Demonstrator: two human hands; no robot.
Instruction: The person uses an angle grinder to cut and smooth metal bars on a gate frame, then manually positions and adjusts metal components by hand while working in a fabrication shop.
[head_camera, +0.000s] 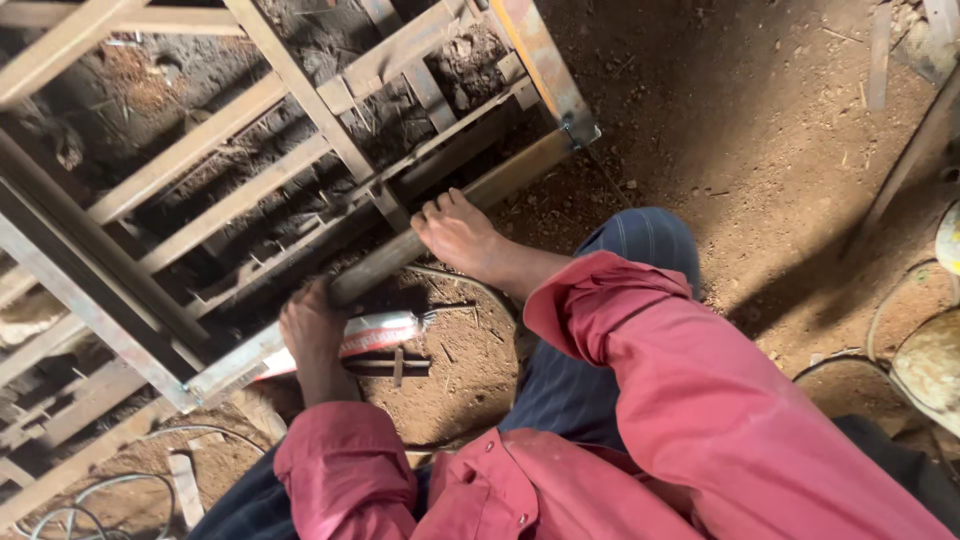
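A welded metal frame (230, 200) of flat bars lies on the dirt floor at the left. My left hand (314, 335) is closed over the frame's near bar (500, 180), and a white and red tube (382, 332) passes under the palm and sticks out to the right. My right hand (462, 236) comes out of a red sleeve (640, 350) and rests on the same bar further up, with the fingers curled over its edge. My knee in blue striped trousers (650, 240) is just right of that hand.
A clamp (578, 130) grips the frame's upper right corner beside an orange bar (535, 55). Short metal pieces (392, 366) lie on the dirt below the tube. Cables (90, 500) coil at the lower left. Round pale objects (930, 365) and a wire sit at the right edge.
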